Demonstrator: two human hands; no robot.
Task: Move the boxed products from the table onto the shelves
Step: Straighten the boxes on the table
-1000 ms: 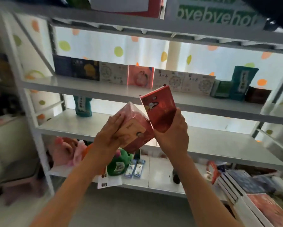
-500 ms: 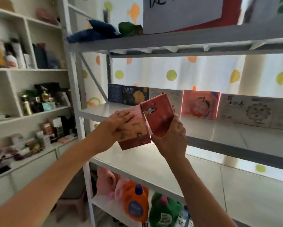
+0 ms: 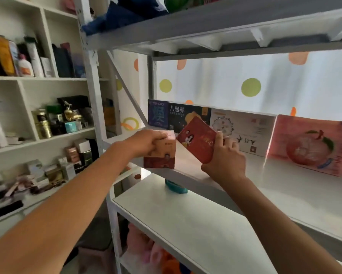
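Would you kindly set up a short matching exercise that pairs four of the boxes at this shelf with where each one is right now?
Things:
1. red box
2. pink and brown box
3. blue box
4. pink fruit box

Places:
A. at the far left of the row along the back of the shelf
B. held tilted in the right hand
C. standing furthest right at the back of the shelf
D. gripped from above by the left hand at the shelf's front edge

Pairs: 1-B, 2-D, 3-A, 4-C
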